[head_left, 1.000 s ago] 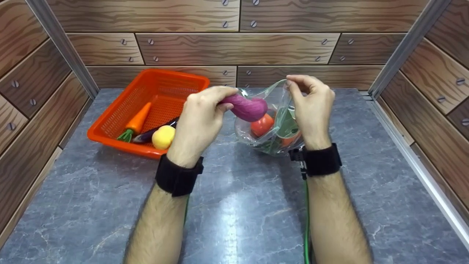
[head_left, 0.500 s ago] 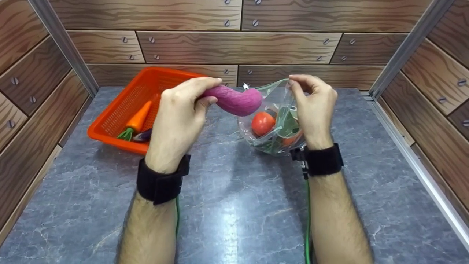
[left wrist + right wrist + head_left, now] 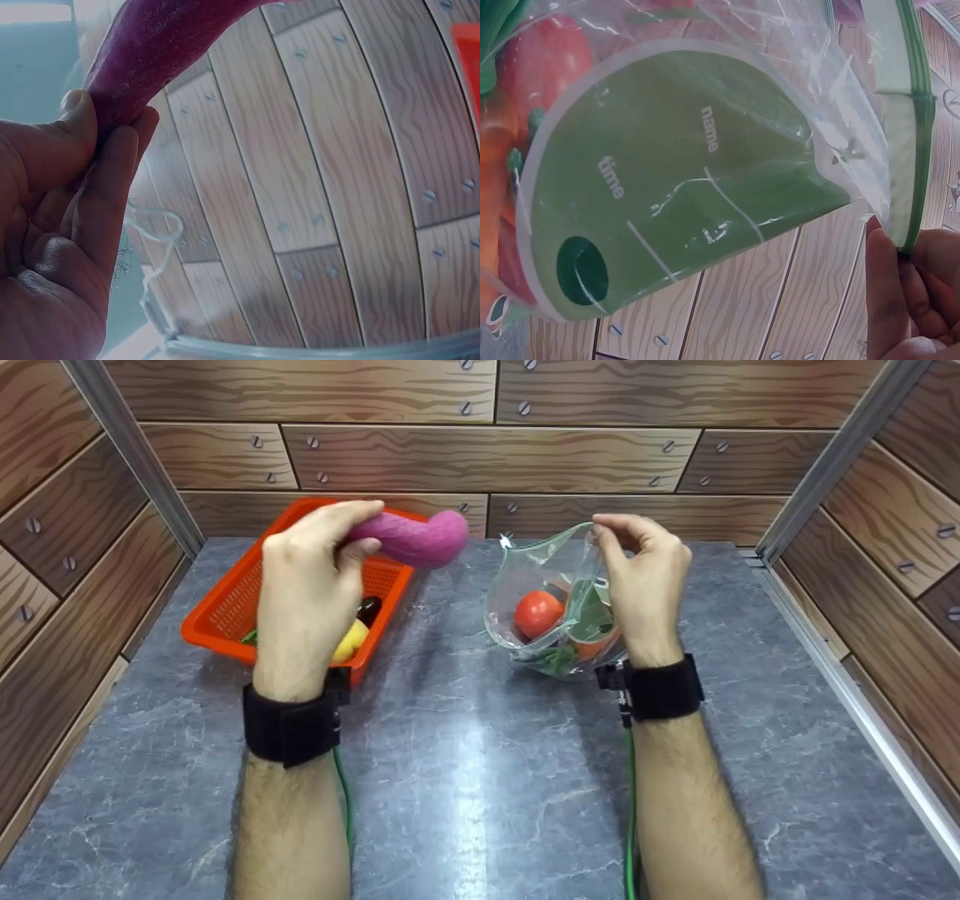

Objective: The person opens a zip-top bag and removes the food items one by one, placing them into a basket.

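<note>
1. Purple vegetable [image 3: 424, 540] is being pinched between the left hand's [image 3: 304, 585] thumb and fingers, its rounded free end pointing toward the right hand [image 3: 646, 574].
2. It is looking light, stiff and hardly fragile, its creased skin probably giving decent grip; the narrower end, where the fingers are holding it, is seeming a sound hold.
3. Right fingers and thumb are pinching the upper edge of a clear bag [image 3: 574, 546]; a tomato [image 3: 538, 614] is lying inside, left of that hand.
4. Orange basket [image 3: 196, 634] is standing on the table [image 3: 450, 772] beneath the left hand.
5. Wood-patterned panels [image 3: 487, 457] are standing beyond both hands.

Purple vegetable [image 3: 424, 540], orange basket [image 3: 196, 634], red tomato [image 3: 538, 613], clear bag [image 3: 525, 574] edged green; grey surface [image 3: 480, 795] veined white, brown woodgrain walls [image 3: 480, 457].
</note>
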